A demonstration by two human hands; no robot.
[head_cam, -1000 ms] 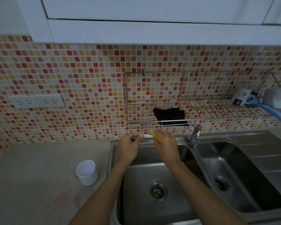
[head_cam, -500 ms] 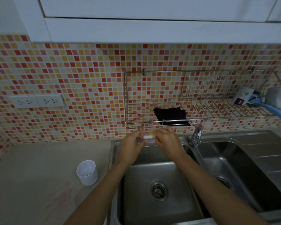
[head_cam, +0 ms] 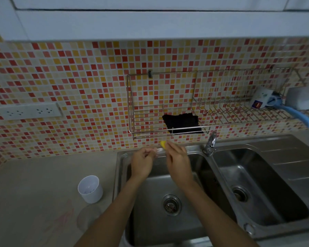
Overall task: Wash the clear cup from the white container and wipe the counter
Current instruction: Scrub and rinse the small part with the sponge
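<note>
Over the back of the left sink basin (head_cam: 150, 227), my left hand (head_cam: 142, 164) grips a small clear cup (head_cam: 158, 151), mostly hidden by its fingers. My right hand (head_cam: 178, 163) pinches a yellow sponge (head_cam: 162, 144) right at the cup's rim. Left of the sink, the white container (head_cam: 90, 189) stands upright on the beige counter (head_cam: 34, 184), well apart from both hands.
A faint clear round shape (head_cam: 86, 218) and reddish smears (head_cam: 61, 217) lie on the counter in front of the container. The tap (head_cam: 210, 144) stands between the two basins. A wall wire rack (head_cam: 212, 120) holds a black cloth (head_cam: 183, 123) and a blue-handled brush (head_cam: 292, 113).
My right hand has lifted the yellow sponge slightly up and off the cup's rim; the left hand keeps its hold on the cup in place.
</note>
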